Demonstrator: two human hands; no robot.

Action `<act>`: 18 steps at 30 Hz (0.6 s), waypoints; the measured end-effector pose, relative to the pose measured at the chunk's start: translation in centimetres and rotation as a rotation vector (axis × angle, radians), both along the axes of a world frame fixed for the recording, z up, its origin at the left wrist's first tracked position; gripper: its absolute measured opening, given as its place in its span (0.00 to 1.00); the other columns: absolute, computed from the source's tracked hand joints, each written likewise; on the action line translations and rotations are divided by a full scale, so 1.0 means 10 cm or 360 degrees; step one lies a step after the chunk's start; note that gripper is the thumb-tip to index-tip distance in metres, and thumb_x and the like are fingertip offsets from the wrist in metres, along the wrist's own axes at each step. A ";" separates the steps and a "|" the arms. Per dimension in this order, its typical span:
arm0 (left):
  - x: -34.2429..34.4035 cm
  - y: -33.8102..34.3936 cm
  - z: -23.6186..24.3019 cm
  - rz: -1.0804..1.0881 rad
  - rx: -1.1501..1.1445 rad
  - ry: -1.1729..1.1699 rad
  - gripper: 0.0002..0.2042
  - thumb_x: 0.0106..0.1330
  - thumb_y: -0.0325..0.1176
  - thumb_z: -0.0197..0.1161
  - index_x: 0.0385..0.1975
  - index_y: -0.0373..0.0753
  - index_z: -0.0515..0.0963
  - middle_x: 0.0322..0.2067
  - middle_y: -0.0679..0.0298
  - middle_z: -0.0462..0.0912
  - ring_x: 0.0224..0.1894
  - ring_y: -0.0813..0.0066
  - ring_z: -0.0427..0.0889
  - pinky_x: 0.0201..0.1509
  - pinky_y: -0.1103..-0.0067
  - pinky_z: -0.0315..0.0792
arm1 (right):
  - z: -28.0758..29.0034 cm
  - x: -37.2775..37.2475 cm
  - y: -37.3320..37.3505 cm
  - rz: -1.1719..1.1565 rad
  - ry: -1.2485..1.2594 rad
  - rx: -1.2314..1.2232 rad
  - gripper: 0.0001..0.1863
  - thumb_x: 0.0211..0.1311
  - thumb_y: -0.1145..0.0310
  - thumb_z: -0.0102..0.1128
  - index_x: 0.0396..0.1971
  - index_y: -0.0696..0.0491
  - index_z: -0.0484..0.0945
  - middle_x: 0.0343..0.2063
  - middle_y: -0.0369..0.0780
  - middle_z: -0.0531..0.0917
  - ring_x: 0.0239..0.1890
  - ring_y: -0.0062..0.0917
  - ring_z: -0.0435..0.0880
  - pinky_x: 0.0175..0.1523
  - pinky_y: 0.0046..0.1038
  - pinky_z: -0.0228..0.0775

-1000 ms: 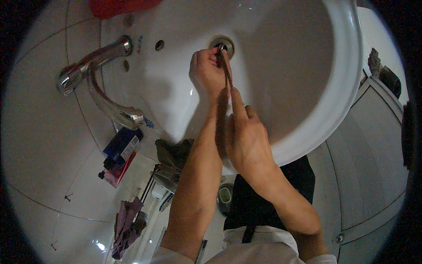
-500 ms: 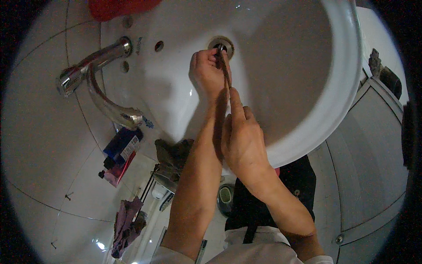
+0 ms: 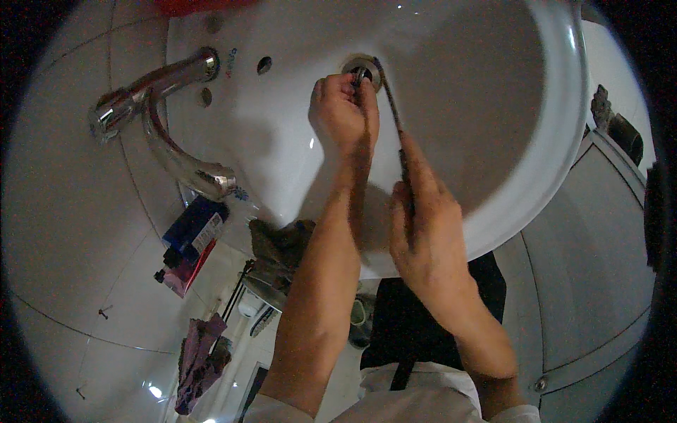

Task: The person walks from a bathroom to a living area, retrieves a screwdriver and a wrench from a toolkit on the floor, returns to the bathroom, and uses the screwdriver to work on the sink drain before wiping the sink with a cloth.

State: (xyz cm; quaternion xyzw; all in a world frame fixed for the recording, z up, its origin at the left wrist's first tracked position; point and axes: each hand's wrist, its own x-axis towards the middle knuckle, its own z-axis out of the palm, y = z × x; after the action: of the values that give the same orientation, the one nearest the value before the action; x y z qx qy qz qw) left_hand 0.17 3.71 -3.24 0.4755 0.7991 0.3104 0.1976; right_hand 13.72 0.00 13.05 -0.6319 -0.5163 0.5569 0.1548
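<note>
Head view: our left hand (image 3: 344,109) is over the drain (image 3: 350,63) in the white basin (image 3: 465,84), thumb and fingertips drawn together at the opening. A small shiny metal plug (image 3: 360,73) shows between them, and we seem to be pinching its top, though our own fingers hide most of it. Our right hand (image 3: 431,225) is lower down and to the right, wrapped around the dark handle (image 3: 404,166) of a slim tool (image 3: 392,101). The index finger lies along it toward the shaft, and the thumb closes from the other side; we cannot tell how the remaining fingers fold underneath. The tool slants up across the basin, its far end at the right side of the drain's rim, just beside our left fingertips.

We judge the tool to be light and stiff, thin enough to steer with a finger along its back, and best held where we have it, on the handle, leaving the shaft free. Its tip may well skid on metal or glaze, so a light push seems wiser than a hard one. The plug looks hard and smooth, small and probably slippery if wet; its top edge, between thumb and forefinger, is about all the grip it offers. The basin's glaze could chip or scratch under a careless tip, so we would keep the tool low and controlled.
</note>
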 end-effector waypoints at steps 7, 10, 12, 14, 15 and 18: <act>-0.03 0.01 -0.07 0.0002 0.0004 0.0078 0.09 0.61 0.28 0.69 0.39 0.35 0.82 0.33 0.60 0.79 0.31 0.67 0.79 0.37 0.73 0.76 | 0.18 0.42 0.21 0.0346 -0.0481 0.0452 0.30 0.61 0.85 0.56 0.65 0.50 0.75 0.33 0.46 0.80 0.33 0.37 0.83 0.40 0.35 0.77; -0.02 -0.01 -0.13 -0.0040 0.0085 0.0138 0.09 0.61 0.28 0.69 0.40 0.35 0.82 0.35 0.62 0.77 0.31 0.72 0.78 0.37 0.77 0.75 | -0.02 0.59 0.27 0.0335 -0.0464 0.0905 0.30 0.57 0.86 0.61 0.60 0.48 0.80 0.32 0.42 0.80 0.27 0.31 0.82 0.34 0.32 0.76; -0.03 -0.02 -0.13 -0.0072 0.0161 0.0167 0.08 0.61 0.27 0.69 0.39 0.35 0.82 0.36 0.62 0.77 0.31 0.70 0.78 0.37 0.77 0.75 | -0.15 0.66 0.29 0.0308 -0.0428 0.1054 0.31 0.55 0.86 0.62 0.60 0.48 0.80 0.31 0.42 0.81 0.27 0.30 0.81 0.33 0.31 0.76; -0.02 -0.04 -0.09 -0.0035 0.0115 0.0204 0.08 0.61 0.28 0.70 0.38 0.35 0.81 0.36 0.61 0.78 0.32 0.69 0.79 0.37 0.75 0.76 | -0.21 0.64 0.30 0.0340 -0.0381 0.1084 0.32 0.51 0.82 0.65 0.59 0.45 0.82 0.30 0.39 0.80 0.27 0.30 0.81 0.32 0.31 0.76; -0.01 -0.05 -0.04 -0.0017 0.0088 0.0220 0.08 0.61 0.29 0.71 0.37 0.36 0.81 0.35 0.60 0.78 0.32 0.68 0.79 0.37 0.74 0.77 | -0.22 0.64 0.30 0.0357 -0.0359 0.1094 0.32 0.49 0.80 0.66 0.58 0.44 0.82 0.30 0.37 0.80 0.27 0.29 0.81 0.31 0.30 0.76; -0.01 -0.07 0.09 -0.0153 -0.0051 0.0234 0.09 0.61 0.31 0.72 0.36 0.36 0.81 0.34 0.60 0.78 0.34 0.64 0.80 0.38 0.72 0.78 | -0.24 0.62 0.29 0.0357 -0.0330 0.1096 0.33 0.49 0.80 0.67 0.60 0.43 0.81 0.30 0.37 0.80 0.28 0.30 0.82 0.31 0.31 0.75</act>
State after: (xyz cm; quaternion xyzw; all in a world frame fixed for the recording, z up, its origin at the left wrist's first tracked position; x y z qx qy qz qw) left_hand 0.07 3.06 -2.37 0.5316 0.7926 0.2519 0.1606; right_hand 19.90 2.95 10.67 -0.5353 -0.7523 0.2973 0.2432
